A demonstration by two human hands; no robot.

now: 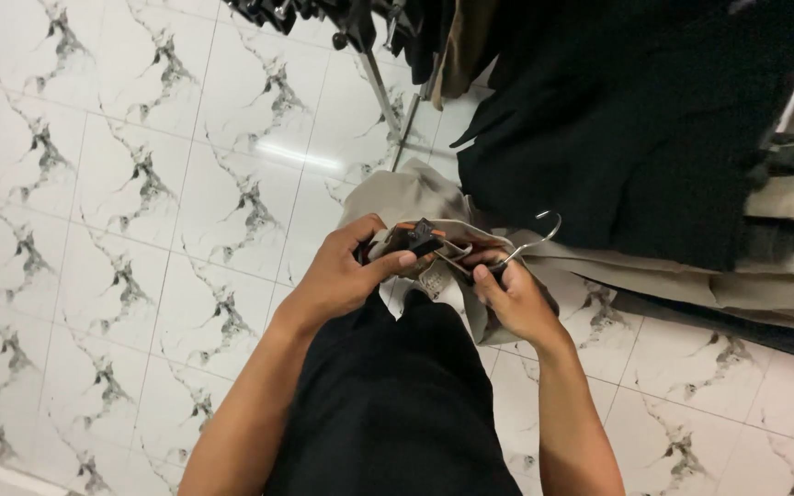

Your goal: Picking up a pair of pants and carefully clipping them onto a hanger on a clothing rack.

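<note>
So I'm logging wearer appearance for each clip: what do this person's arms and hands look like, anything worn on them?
Both forearms are bare up to the frame's lower edge, with no sleeves showing. The left hand and right hand wear no gloves, and no rings, watch or bracelets are visible. The fingernails look short and unpainted.

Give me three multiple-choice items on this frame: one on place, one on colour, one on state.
1. Where is the metal hook of the hanger?
A. Just past the right hand
B. On the floor by the left elbow
C. Hooked on the rack

2. What colour is the garment held in the hands?
A. Red
B. Beige
C. Blue

3. What is the left hand doing?
A. Hanging open at the side
B. Flat on the tiles
C. Pinching the hanger's dark clip

Key:
1 A, the hook juts up beside the right hand.
2 B, the garment is beige.
3 C, the left hand closes thumb and fingers on the clip.
</note>
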